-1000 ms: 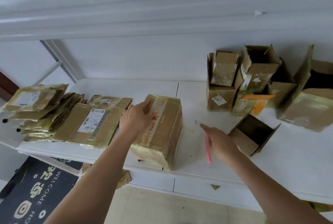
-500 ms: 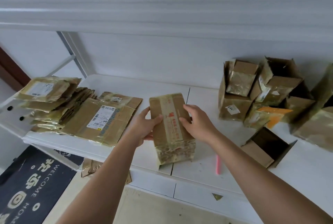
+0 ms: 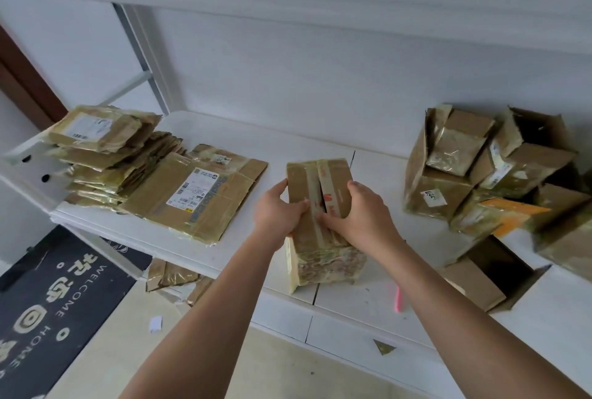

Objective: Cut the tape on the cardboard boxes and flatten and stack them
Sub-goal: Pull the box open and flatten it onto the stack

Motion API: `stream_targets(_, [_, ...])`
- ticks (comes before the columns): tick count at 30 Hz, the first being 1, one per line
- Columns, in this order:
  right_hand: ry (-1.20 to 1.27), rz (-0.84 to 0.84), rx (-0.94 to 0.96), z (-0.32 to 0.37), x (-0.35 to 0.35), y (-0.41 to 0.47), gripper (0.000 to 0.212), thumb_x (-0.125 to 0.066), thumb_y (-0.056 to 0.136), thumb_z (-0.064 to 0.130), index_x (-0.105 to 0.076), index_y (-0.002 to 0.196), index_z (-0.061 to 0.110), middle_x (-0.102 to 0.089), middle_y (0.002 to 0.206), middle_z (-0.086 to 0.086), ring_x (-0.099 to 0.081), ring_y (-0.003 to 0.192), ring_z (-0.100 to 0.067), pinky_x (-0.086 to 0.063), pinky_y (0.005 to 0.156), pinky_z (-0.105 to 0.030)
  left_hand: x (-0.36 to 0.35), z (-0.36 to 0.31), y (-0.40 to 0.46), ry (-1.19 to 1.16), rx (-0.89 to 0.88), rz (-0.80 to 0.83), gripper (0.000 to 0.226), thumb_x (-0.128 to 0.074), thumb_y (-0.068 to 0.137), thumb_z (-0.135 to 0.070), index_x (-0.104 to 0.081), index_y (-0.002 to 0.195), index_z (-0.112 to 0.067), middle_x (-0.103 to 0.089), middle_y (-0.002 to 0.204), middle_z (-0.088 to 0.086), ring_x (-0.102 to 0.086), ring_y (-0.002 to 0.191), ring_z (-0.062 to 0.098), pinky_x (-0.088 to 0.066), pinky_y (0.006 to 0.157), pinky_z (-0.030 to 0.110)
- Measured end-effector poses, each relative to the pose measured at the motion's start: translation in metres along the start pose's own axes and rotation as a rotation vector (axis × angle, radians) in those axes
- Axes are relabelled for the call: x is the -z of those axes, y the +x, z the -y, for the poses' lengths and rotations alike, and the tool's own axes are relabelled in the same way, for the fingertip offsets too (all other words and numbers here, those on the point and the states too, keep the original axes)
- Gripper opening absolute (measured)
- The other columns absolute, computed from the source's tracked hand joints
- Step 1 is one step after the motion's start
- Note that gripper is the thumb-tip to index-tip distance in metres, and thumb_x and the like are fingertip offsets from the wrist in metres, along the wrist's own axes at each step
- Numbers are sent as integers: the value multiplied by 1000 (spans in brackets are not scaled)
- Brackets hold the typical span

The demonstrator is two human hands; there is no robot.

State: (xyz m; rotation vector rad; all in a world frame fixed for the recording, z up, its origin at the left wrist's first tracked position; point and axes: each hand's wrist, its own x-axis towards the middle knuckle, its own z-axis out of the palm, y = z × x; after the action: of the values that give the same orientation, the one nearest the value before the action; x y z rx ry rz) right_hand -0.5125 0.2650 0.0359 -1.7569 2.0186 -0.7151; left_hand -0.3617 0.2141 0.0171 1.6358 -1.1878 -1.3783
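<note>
Cardboard box point(image 3: 320, 206) with red-printed tape, gripped by left hand point(image 3: 278, 211) and right hand point(image 3: 360, 216); doormat point(image 3: 54, 296) reads "WELCOME HOME".

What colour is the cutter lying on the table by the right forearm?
Pink; the cutter shows in the head view, lying on the white table near its front edge.

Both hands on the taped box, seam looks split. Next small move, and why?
Probably pull the two top flaps apart. The tape seam on the box already shows a dark slit, the right hand has a thumb at that gap, the left hand grips the other side, and the pink cutter lies set down on the table.
</note>
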Motion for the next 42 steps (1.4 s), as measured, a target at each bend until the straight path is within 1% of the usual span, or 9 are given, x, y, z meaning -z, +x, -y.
stream_targets(9, [123, 54, -110, 4, 10, 2, 38, -77, 69, 42, -63, 95, 17, -67, 87, 2, -65, 79, -17, -56, 71, -34, 0, 1, -5, 3, -14, -2, 62, -73, 85, -19, -49, 139, -38, -71, 102, -3, -71, 88, 20, -61, 76, 45])
stream_targets(13, [581, 173, -200, -14, 33, 9, 8, -70, 85, 23, -74, 89, 16, -70, 83, -1, -66, 65, -11, -50, 49, -17, 4, 1, -6, 11, 13, 15, 64, -73, 87, -20, -46, 142, -38, -69, 96, -7, -71, 80, 16, -62, 67, 39])
stream_targets(16, [872, 217, -327, -39, 51, 7, 30, -60, 94, 12, -74, 70, 20, -64, 67, -5, -62, 52, -10, -46, 43, -19, 5, 0, -6, 24, 15, 30, 65, -72, 88, -21, -42, 144, -37, -69, 100, -6, -70, 81, 15, -60, 63, 33])
stream_targets(19, [1048, 114, -466, -62, 46, -6, 14, -61, 93, 4, -71, 99, 13, -74, 77, -4, -71, 64, -11, -55, 52, -23, 4, -1, -7, 49, 1, 38, 66, -71, 89, -23, -40, 146, -36, -69, 107, -3, -70, 86, 18, -61, 70, 37])
stream_targets(23, [548, -110, -248, -80, 26, -17, 36, -72, 88, 12, -65, 122, 21, -58, 107, 0, -59, 100, -19, -49, 86, -30, 2, -2, -11, 119, -57, 11, 63, -70, 89, -29, -36, 141, -37, -66, 109, 3, -69, 86, 21, -59, 69, 36])
stream_targets(27, [213, -132, 85, -66, 22, -21, 26, -74, 86, 20, -73, 112, 14, -53, 82, 5, -55, 75, -13, -40, 66, -14, 2, -3, -14, 337, -187, -87, 53, -71, 88, -36, -45, 133, -27, -64, 89, -4, -64, 71, 10, -51, 57, 28])
stream_targets(32, [288, 23, -5, -64, 28, -29, 46, -78, 80, 38, -70, 120, 16, -65, 103, 7, -60, 95, -1, -40, 76, -4, -4, -12, -20, 636, -239, -146, 63, -67, 85, -52, -49, 135, -19, -61, 101, -8, -55, 76, 7, -41, 57, 23])
stream_targets(35, [167, 69, -47, -55, 31, -26, 51, -76, 82, 43, -67, 125, 17, -66, 118, 5, -60, 111, -12, -48, 93, -28, -20, -21, -25, 793, -179, -185, 70, -72, 69, -68, -49, 112, -18, -62, 95, -4, -61, 88, 20, -44, 62, 31])
stream_targets(42, [105, 101, -54, -40, 31, -25, 36, -74, 86, 27, -71, 115, 6, -72, 107, -7, -67, 98, -20, -53, 86, -32, -13, -19, -21, 681, -211, -135, 55, -74, 72, -47, -55, 115, -18, -63, 89, -9, -57, 74, 7, -37, 52, 22])
